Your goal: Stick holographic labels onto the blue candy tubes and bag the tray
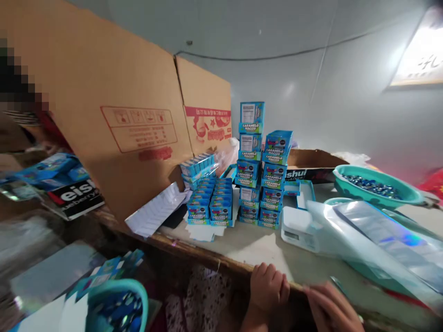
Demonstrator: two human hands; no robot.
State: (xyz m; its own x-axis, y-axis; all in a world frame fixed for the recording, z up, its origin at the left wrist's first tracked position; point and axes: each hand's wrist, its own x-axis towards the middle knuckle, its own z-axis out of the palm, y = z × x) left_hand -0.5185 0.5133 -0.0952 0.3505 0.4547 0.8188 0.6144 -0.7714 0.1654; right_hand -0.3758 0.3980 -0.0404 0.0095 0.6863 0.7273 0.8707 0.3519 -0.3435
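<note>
My left hand (266, 289) curls its fingers over the wooden front edge of the table (221, 259). Beside it, my right hand (330, 308) is at the same edge, smeared by motion, so its grip is unclear. Beyond the hands stand tall stacks of blue candy boxes marked "Caramelo Macizo" (249, 168). To their left lie two rows of the same boxes (209, 203) on white card. A small white scale (298, 228) sits right of the stacks. Clear plastic bags (384, 244) spread over the right side, close to my right hand.
Large brown cartons (138, 87) wall off the left side. A teal basin of blue-wrapped candies (377, 198) stands at the back right, and another teal basin (143, 299) is low at the left. Behind the stacks is an open dark-printed carton (314, 161). Part of another person shows far left.
</note>
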